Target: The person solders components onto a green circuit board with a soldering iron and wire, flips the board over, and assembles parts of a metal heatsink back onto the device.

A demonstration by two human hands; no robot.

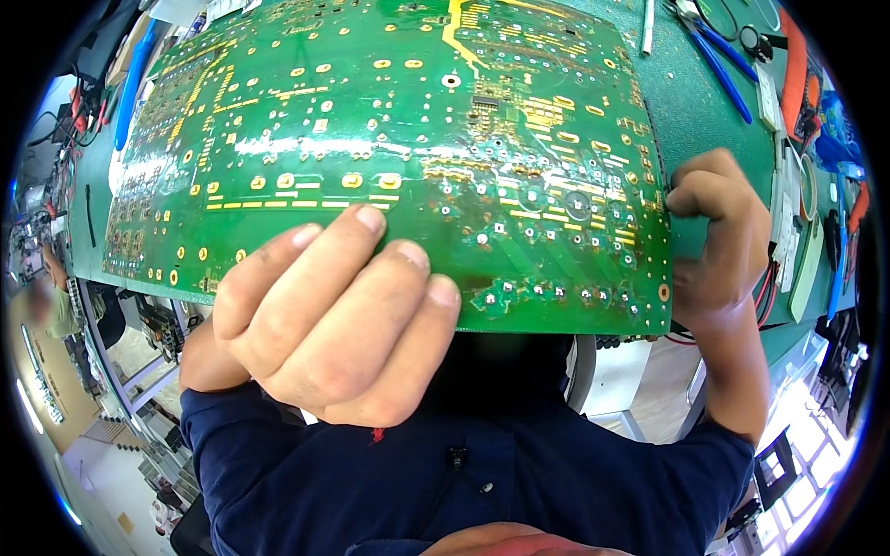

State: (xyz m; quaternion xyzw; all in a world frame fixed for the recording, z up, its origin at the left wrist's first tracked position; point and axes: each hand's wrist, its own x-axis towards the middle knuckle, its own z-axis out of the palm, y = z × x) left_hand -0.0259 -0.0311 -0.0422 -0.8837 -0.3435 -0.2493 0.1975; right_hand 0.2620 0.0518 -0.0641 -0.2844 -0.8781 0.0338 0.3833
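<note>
A large green circuit board [334,120] with gold pads and many solder points spans the view, tilted above the bench. My left hand [343,324] is closed at its near edge, left of the middle, with its fingertips over the board's face; the thumb is hidden. At the board's right edge my right hand [723,232] is closed, with bent fingers against the rim and slightly blurred. Around the lower right corner the board has bright solder joints and a dark, shiny residue.
The green bench mat [686,102] lies beyond and to the right. On it are blue-handled pliers [728,74], a white stick [648,28] and an orange-handled tool [794,69]. A blue tool [135,88] lies by the far left edge. Another person [60,306] is at far left.
</note>
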